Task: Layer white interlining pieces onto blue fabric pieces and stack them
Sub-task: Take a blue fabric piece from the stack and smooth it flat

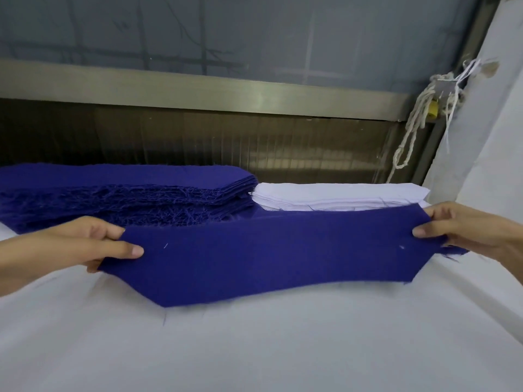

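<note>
- the left hand [93, 244] pinches the left end of a single blue fabric piece [268, 256], thumb lying flat on top and the other fingers curled underneath the edge.
- the right hand [464, 230] pinches the right end of the same piece, thumb on the near face and fingers tucked behind; a frayed corner sticks out below that hand.
- the blue fabric piece is stretched wide between the two hands, long and narrow, with a straight upper edge and a lower edge that dips to a blunt point toward the left.
- it sits over the near part of the tabletop [254, 349], which is covered with a pale white cloth; whether its lower edge touches the cloth cannot be told.
- behind it on the left lies a thick stack of blue fabric pieces [113, 193], its near side fuzzy with loose threads.
- just beside that stack, to the right, lies a lower stack of white interlining pieces [339, 196]; the two stacks meet at their ends.
- the held piece partly hides the front edges of both stacks.
- at the back runs a metal window frame [198, 89] with dusty panes above.
- a knotted white rope [413, 128] hangs at the far right, next to a white wall [495, 108].
</note>
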The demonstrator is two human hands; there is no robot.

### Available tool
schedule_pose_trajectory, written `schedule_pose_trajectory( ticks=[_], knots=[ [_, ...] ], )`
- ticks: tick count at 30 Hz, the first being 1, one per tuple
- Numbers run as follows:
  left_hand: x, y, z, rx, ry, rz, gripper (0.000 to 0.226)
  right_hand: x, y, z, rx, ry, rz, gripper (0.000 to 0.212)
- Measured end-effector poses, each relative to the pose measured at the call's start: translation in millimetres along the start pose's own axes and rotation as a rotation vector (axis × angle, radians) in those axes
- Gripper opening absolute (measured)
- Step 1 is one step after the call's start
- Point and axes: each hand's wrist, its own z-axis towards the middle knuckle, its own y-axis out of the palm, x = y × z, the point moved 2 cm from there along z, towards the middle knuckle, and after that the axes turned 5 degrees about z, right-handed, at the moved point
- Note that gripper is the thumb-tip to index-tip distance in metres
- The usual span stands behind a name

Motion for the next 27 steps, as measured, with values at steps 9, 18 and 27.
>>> schedule_pose_trajectory(
  ticks=[9,18,27],
  knots=[
    [71,23,55,0.187,0.08,-0.154,0.018,3,-35,27,0.556,0.048,0.387,0.008],
    [134,84,101,0.182,0.059,-0.362,0.01,41,-76,28,1.052,-0.001,0.228,0.024],
    [129,107,125,0.168,0.009,-0.335,0.014,70,-92,42,1.08,-0.017,0.042,0.027]
  ],
)
